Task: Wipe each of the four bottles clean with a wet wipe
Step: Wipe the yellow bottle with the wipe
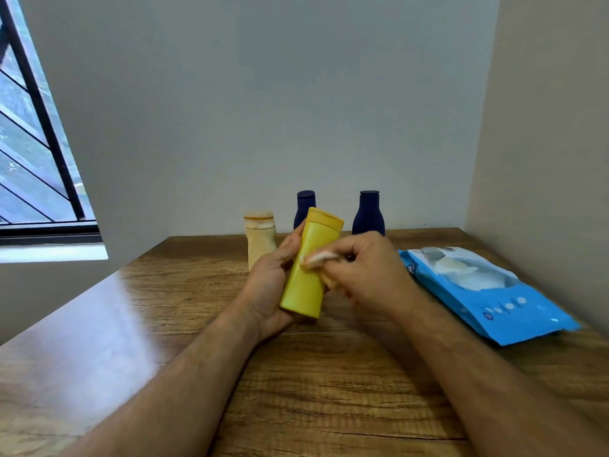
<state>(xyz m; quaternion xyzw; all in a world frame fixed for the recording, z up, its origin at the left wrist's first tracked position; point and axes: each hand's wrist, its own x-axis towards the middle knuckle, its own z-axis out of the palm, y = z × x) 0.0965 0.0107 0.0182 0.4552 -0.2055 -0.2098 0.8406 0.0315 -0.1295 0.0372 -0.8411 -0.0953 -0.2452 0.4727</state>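
My left hand point(270, 285) grips a yellow bottle point(308, 278) above the wooden table point(329, 390), cap end tilted away from me. My right hand point(365, 275) pinches a folded white wet wipe point(318, 258) and presses it against the bottle's right side. Behind, near the wall, stand a cream bottle point(258, 239) and two dark blue bottles point(304, 206) point(369, 214). The left blue one is partly hidden by the yellow bottle.
A blue pack of wet wipes point(494, 298) lies on the table to the right, close to the side wall, its flap open with a white wipe showing. A window point(33, 143) is on the left wall.
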